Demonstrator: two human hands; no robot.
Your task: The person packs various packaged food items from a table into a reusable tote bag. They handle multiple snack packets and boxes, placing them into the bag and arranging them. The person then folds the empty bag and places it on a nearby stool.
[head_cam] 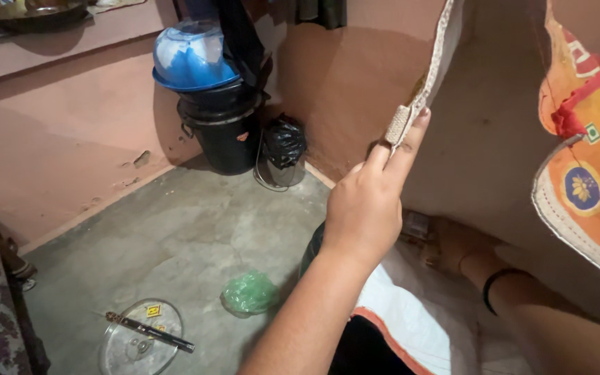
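The left hand [366, 208] is raised, and its thumb and forefinger pinch the stitched top edge of a large woven plastic sack [494, 139], pale inside and printed orange outside, holding its mouth wide open. The right hand [453, 243], with a black band on its wrist, reaches deep inside the sack, but its fingers are dim there and I cannot tell their state. On the rough grey concrete floor [189, 229], near the bottom edge, lie a round glass lid [140, 340] and a crumpled green plastic bag [248, 293].

left hand [373, 201] is raised up, fingers pinched together, while the right hand [453, 243] reaches down low, palm down, wrist bent
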